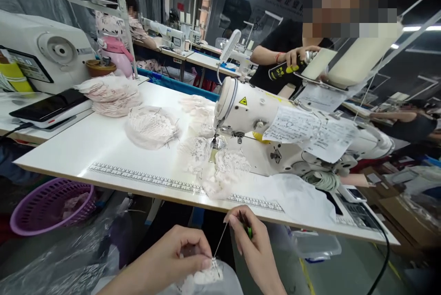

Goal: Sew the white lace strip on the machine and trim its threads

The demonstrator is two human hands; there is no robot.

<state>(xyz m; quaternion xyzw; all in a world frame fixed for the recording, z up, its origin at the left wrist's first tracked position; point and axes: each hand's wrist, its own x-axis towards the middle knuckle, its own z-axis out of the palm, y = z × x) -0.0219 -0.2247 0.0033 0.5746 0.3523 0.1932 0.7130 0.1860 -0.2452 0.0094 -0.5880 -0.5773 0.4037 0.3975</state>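
Below the table's front edge, my left hand (179, 253) pinches a piece of white lace fabric (208, 276) between thumb and fingertips. My right hand (253, 244) is closed above and to the right of it. Its thumb and forefinger grip a thread (221, 240), stretched taut up from the fabric. A small tool with green on it, seemingly thread snips (248, 230), is tucked in the right palm, mostly hidden by fingers. Over the table stands a white sewing machine (248, 106), with lacy white pieces (220, 171) spread under and around its needle.
A ruler strip (144, 178) runs along the table (113, 148). Stacked fabric pieces (113, 97) and a single round piece (151, 127) lie left. A purple basket (51, 207) stands below. Behind the machine, a person's hand (296, 58) holds a spray can (285, 70).
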